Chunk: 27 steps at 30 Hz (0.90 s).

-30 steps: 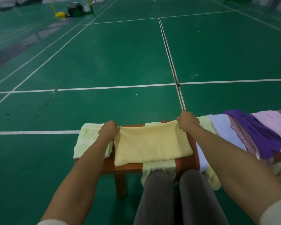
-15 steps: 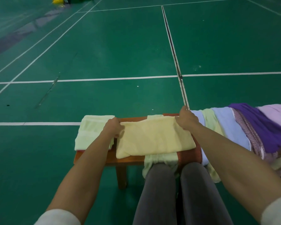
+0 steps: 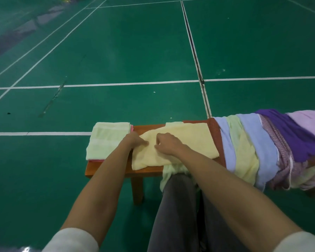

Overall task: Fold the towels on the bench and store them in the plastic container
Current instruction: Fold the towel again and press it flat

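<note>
- Head view: the yellow towel [image 3: 178, 144] lies part-folded on the bench [image 3: 109, 168], across the middle of the seat, its near edge reaching the front rim.
- Both hands meet on the towel's left half. The left hand [image 3: 135, 140] lies at the left edge, fingers curled and pinching the cloth.
- The right hand [image 3: 166, 143] sits just beside it, nearly touching, fingers bent and nipping a fold of the same towel.
- A pale green towel [image 3: 173, 171] lies under the yellow one and hangs off the front of the bench onto the person's knees [image 3: 178, 197].
- At the bench's left end is a folded green towel [image 3: 107, 140], on top of a pink one [image 3: 95, 160] of which only the edges show. It is just beside the left hand.
- To the right, draped towels [image 3: 262, 150] cover the bench: rust, pale blue, yellow-green, patterned, purple, lilac, overlapping one another.
- Around the bench is the green court floor [image 3: 116, 51] with white lines.
</note>
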Available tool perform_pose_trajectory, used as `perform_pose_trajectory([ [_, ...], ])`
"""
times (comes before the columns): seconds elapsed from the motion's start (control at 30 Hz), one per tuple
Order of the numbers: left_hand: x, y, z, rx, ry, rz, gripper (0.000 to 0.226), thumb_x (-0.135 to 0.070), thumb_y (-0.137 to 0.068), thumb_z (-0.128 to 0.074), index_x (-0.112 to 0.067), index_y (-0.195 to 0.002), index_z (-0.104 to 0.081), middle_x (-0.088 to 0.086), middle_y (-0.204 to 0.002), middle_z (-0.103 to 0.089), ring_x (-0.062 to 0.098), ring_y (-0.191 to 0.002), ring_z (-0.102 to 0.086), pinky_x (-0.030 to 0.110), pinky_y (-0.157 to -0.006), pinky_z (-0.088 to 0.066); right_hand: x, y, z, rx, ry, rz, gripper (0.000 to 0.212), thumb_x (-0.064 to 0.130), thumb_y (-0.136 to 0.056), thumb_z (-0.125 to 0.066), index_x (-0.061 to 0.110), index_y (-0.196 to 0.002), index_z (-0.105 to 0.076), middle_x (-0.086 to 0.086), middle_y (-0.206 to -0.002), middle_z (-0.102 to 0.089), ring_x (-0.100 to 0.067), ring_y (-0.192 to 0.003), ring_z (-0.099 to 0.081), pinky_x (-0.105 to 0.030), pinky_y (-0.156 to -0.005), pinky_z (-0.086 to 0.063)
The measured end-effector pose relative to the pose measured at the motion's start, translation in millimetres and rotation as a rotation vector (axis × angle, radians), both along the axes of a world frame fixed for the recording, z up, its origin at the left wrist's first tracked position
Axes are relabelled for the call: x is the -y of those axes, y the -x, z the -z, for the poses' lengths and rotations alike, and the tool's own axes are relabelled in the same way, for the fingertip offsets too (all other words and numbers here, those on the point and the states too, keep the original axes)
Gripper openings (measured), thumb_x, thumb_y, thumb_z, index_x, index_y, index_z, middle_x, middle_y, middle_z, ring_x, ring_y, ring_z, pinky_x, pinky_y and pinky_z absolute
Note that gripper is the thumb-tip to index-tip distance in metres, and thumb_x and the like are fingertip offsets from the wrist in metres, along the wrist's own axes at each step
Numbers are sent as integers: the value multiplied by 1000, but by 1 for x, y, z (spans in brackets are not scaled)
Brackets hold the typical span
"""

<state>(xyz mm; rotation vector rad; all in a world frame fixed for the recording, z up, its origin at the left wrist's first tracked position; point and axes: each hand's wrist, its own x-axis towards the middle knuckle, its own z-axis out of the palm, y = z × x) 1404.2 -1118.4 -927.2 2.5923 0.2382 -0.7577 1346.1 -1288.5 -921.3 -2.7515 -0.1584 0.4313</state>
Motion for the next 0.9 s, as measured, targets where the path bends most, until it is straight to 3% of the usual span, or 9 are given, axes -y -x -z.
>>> perform_pose_trajectory([
  [0.07, 1, 0, 0, -6, -5, -3, 64, -46, -88, -74, -7, -135, -52, 11, -132, -61, 26, -104, -58, 36, -90, -53, -21, 8, 5, -31, -17, -60, 30, 38, -98, -59, 19, -121, -56, -7, -118, -65, -25, -99, -62, -38, -83, -53],
  [0.17, 2, -2, -1, 50, 53, -66, 62, -39, -86, -74, -9, -135, -51, 12, -132, -59, 30, -116, -59, 42, -98, -53, -50, 23, 15, -38, 30, -89, 63, 45, -95, -61, 17, -146, -37, -8, -127, -61, -26, -105, -64, -38, -87, -54],
  [0.3, 4, -7, -2, 77, 286, -270, 64, -18, -84, -78, -9, -138, -45, 12, -132, -56, 34, -122, -56, 45, -99, -53, -78, 44, 23, 84, 137, -102, 88, 66, -84, -64, 10, -146, -35, -11, -132, -50, -30, -110, -58, -43, -88, -52],
  [0.43, -1, -7, -5, 94, 409, -425, 75, -12, -81, -81, -11, -141, -37, 12, -133, -54, 34, -119, -55, 44, -95, -53, -97, 57, 26, 165, 121, -56, 78, 49, -84, -75, 10, -140, -37, -10, -124, -48, -25, -104, -53, -37, -83, -52],
  [0.63, -10, -4, 2, 211, 339, -371, 53, -13, -90, -71, -17, -138, -49, 9, -125, -60, 25, -99, -57, 30, -68, -48, -102, 61, 24, 277, 173, -203, 47, 31, -96, -65, 10, -134, -47, -9, -113, -57, -21, -97, -57, -33, -81, -55],
  [0.8, -7, -5, 1, 224, 314, -334, 50, -17, -92, -68, -15, -138, -49, 10, -131, -59, 24, -103, -54, 33, -85, -51, -106, 58, 19, 219, 115, -98, 54, 45, -98, -61, 8, -133, -46, -12, -116, -59, -24, -103, -60, -35, -85, -55],
  [0.9, -5, -3, 0, 175, 300, -303, 55, -25, -91, -72, -13, -137, -46, 11, -125, -61, 24, -96, -61, 34, -77, -56, -109, 59, 20, 241, 186, -104, 46, 35, -100, -61, 7, -135, -48, -12, -117, -60, -22, -103, -61, -33, -86, -55],
])
